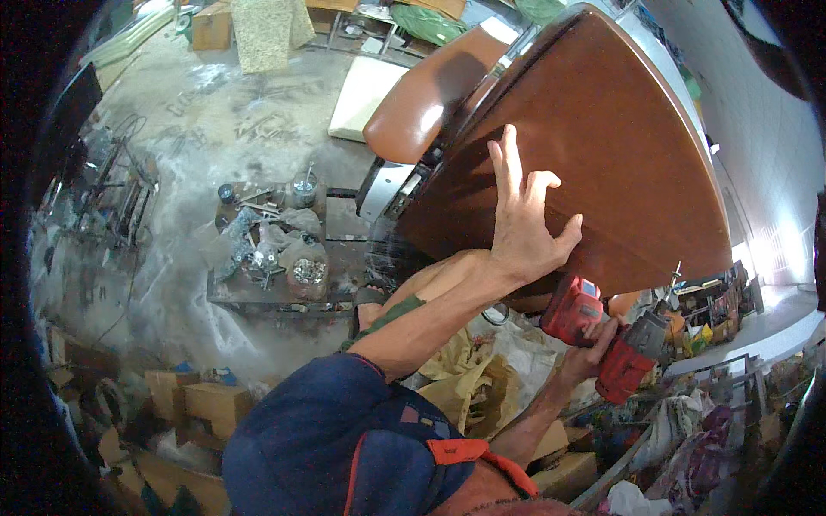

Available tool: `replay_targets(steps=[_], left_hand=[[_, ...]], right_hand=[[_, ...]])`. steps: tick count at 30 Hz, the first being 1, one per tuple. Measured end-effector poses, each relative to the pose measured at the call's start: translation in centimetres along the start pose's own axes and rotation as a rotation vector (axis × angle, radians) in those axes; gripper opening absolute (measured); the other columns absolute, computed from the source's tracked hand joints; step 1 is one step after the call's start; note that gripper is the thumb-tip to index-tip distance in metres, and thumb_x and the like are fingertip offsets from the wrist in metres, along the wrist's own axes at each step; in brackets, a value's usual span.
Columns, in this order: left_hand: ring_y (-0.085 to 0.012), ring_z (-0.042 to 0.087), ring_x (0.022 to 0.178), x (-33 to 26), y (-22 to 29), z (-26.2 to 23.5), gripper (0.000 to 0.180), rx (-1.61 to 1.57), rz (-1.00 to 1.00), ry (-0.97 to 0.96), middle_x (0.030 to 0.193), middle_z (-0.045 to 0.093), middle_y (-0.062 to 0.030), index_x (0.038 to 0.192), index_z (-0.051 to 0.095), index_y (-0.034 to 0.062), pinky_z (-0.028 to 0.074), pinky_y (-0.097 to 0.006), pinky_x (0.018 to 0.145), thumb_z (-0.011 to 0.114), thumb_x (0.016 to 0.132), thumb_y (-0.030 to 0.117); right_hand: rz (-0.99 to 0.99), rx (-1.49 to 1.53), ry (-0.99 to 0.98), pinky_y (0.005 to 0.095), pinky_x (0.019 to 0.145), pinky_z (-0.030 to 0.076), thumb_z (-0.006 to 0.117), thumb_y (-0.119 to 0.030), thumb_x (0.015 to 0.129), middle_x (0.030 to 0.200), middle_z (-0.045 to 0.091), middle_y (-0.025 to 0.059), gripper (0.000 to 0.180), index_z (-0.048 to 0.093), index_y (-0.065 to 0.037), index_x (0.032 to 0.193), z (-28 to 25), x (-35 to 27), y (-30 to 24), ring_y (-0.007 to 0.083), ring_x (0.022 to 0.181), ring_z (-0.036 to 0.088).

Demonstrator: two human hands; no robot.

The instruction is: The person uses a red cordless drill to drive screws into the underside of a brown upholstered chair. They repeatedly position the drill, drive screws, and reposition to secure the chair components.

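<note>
A large brown leather-covered chair back (619, 129) fills the upper right. My left hand (527, 228) is in front of its lower part, fingers spread and bent, holding nothing; whether the fingertips press on the leather I cannot tell. Lower right, my right hand (594, 344) is wrapped around the grip of a red cordless drill (624, 370). Its dark nose points up and right, with a thin bit (677, 271) by the chair back's lower edge. A brown padded armrest (409, 107) with a metal bracket (385, 187) stands left of the chair back.
Left of the chair, a low dark bench (228, 288) carries bags of screws, loose metal parts and a jar (304, 191). Cardboard boxes (215, 404) stand at the lower left. Crumpled wrapping (469, 378) and piled fabric lie below my arms. A white wall (757, 146) runs along the right.
</note>
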State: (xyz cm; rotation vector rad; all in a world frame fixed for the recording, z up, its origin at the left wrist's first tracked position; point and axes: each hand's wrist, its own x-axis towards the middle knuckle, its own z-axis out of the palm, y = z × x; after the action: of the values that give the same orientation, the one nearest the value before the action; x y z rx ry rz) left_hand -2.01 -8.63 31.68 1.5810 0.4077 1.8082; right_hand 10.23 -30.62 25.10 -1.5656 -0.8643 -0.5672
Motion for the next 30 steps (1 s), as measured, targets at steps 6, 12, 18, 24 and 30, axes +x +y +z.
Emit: replay_targets(steps=[6,12,18,24,30], left_hand=[[-0.0618,0.010,0.145,-0.1,0.1,0.6,0.050,0.038,0.018,-0.004,0.158,0.006,-0.0392,0.112,0.054,0.0047,0.019,-0.063,0.117,0.081,0.071,0.013],[-0.0477,0.023,0.147,-0.4,0.8,0.6,0.043,0.124,0.049,0.019,0.157,0.021,-0.0342,0.114,0.059,0.0050,0.021,-0.051,0.119,0.077,0.075,0.007],[-0.0423,0.032,0.143,-1.0,2.8,0.6,0.042,0.189,0.053,0.002,0.154,0.030,-0.0278,0.118,0.059,0.0054,0.025,-0.049,0.118,0.074,0.079,0.005],[-0.0315,0.055,0.125,0.1,8.8,3.8,0.036,-0.208,0.232,-0.119,0.132,0.055,-0.0195,0.120,0.060,0.0022,0.042,-0.042,0.108,0.065,0.086,-0.008],[-0.0260,0.069,0.100,6.4,15.0,14.2,0.016,-0.036,0.790,-0.365,0.103,0.072,-0.0138,0.100,0.073,0.0002,0.053,-0.035,0.091,0.069,0.085,-0.004]], right_hand=[[0.067,-0.065,-0.037,0.0298,0.078,0.044,0.054,0.000,0.096,0.096,0.050,0.0038,0.028,0.056,0.001,0.124,-0.7,-0.9,0.9,0.0173,0.081,0.049],[0.199,0.339,0.090,0.0231,0.062,0.033,0.050,-0.017,0.104,0.074,0.036,-0.0056,0.018,0.056,-0.003,0.115,1.0,0.3,-1.5,0.0071,0.065,0.034],[0.089,0.107,0.038,0.0298,0.068,0.041,0.056,-0.025,0.099,0.086,0.047,-0.0007,0.026,0.058,-0.007,0.116,-0.9,1.7,-0.6,0.0155,0.074,0.046],[-0.178,-0.344,0.046,0.0366,0.074,0.049,0.062,-0.033,0.093,0.098,0.059,0.0041,0.034,0.061,-0.010,0.118,-1.7,0.1,3.0,0.0239,0.083,0.058],[-0.301,-0.579,0.051,0.0411,0.079,0.056,0.066,-0.038,0.089,0.109,0.068,0.0081,0.039,0.063,-0.013,0.118,-1.7,-0.8,4.9,0.0298,0.091,0.068]])
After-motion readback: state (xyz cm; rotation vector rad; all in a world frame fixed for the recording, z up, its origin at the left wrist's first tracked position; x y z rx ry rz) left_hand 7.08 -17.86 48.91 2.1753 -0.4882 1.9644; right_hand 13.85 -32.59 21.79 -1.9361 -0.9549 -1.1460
